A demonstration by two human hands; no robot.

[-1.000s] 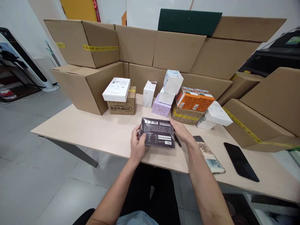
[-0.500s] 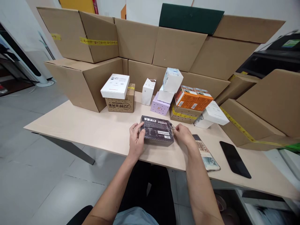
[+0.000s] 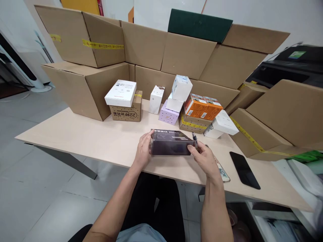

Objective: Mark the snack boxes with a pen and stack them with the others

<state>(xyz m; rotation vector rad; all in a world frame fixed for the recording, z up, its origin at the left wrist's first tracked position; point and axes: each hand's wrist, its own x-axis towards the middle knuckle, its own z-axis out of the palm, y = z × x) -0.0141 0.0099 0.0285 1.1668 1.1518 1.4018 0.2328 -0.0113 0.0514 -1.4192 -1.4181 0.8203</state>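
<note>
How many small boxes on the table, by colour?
White: 5 (flat box on the tan box, upright carton, two stacked, tilted box at right)
Tan: 2
Orange: 1
Lilac: 1
Dark: 1, in both hands
Total: 10

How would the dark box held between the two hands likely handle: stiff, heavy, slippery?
The dark box looks stiff: its edges stay straight between the left hand and right hand. Probably light, since it is gripped only at its ends. Its glossy face may be a little slippery. Flat and wide, it seems unlikely to roll or tip on the table.
</note>
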